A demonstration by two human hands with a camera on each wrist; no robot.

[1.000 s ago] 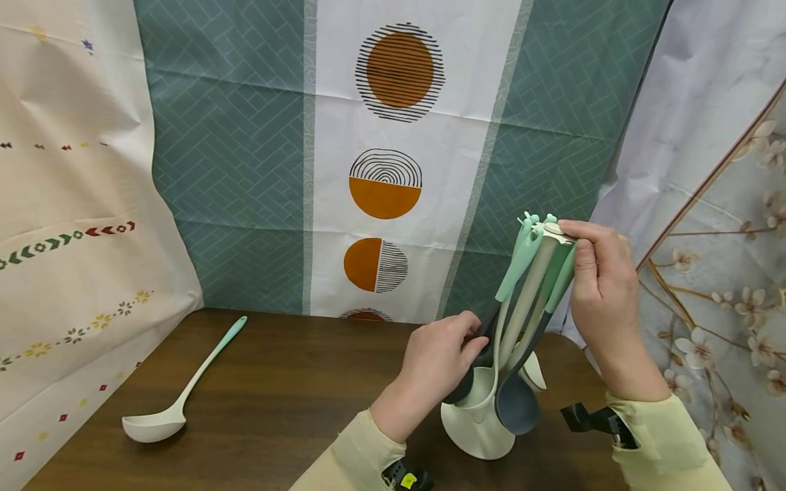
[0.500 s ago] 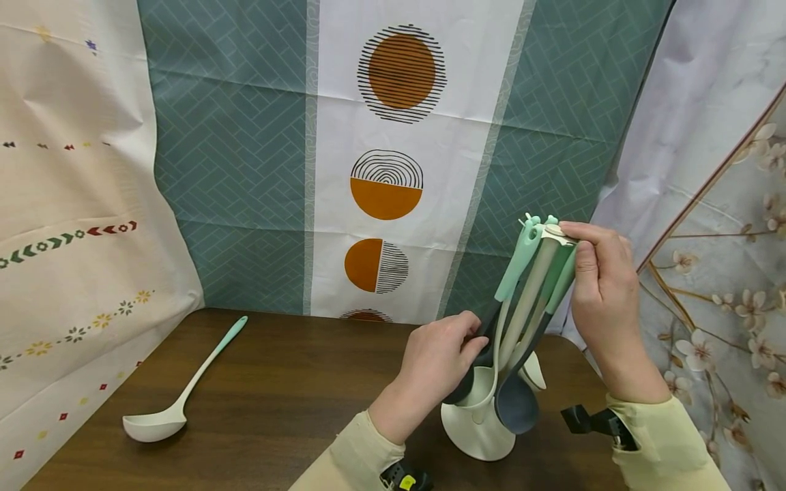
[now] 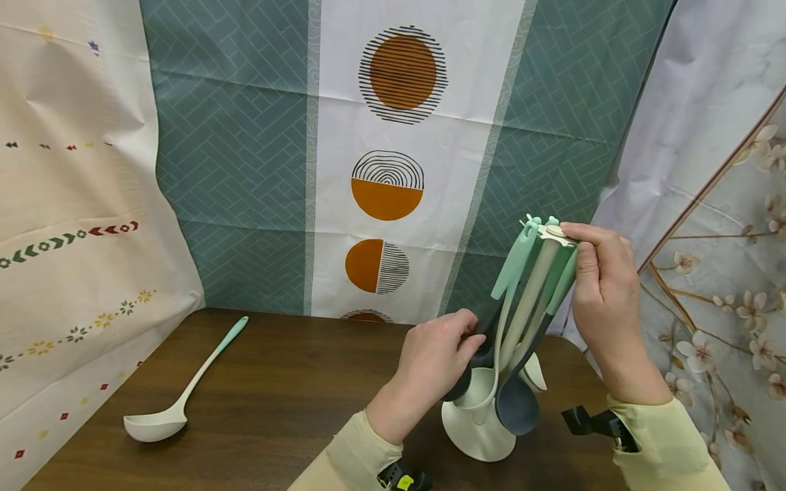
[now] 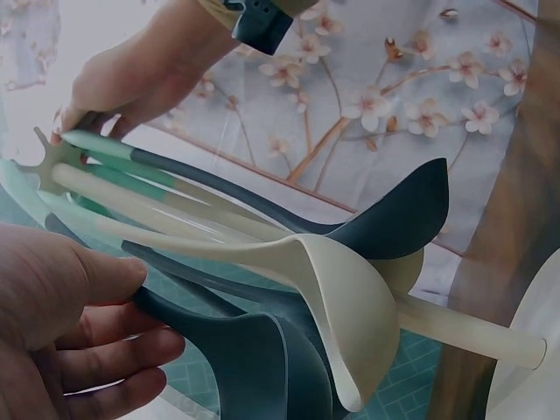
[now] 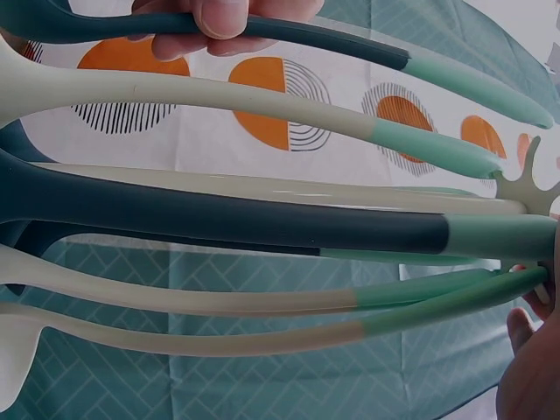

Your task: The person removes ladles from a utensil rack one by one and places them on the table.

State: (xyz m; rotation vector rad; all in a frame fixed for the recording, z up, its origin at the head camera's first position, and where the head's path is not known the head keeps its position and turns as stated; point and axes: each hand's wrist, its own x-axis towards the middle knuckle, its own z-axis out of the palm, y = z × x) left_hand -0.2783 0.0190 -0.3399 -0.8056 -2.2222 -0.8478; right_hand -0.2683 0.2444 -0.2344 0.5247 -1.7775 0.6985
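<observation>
A cream utensil stand [image 3: 479, 440] rests on the table at the right, hung with several kitchen utensils that have mint handle ends. My left hand [image 3: 432, 354] pinches the shaft of a dark utensil [image 4: 219, 337] between thumb and fingers; its head is partly cut off in the left wrist view. In the right wrist view, its mint handle end [image 5: 481, 90] sits apart from the hooks. My right hand [image 3: 608, 293] grips the stand's top [image 3: 555, 235]. A dark spoon [image 3: 517, 407] and a cream ladle [image 4: 350, 324] hang on the near side.
A cream ladle with a mint handle [image 3: 156, 426] lies on the brown table [image 3: 307, 395] at the left. Patterned cloths [image 3: 233, 170] hang behind and beside the table. Other hanging utensils crowd close round the one in my left hand.
My left hand has shifted slightly left with the dark utensil, and its mint handle end has moved a little left, away from the stand's top. My right hand stays at the top.
</observation>
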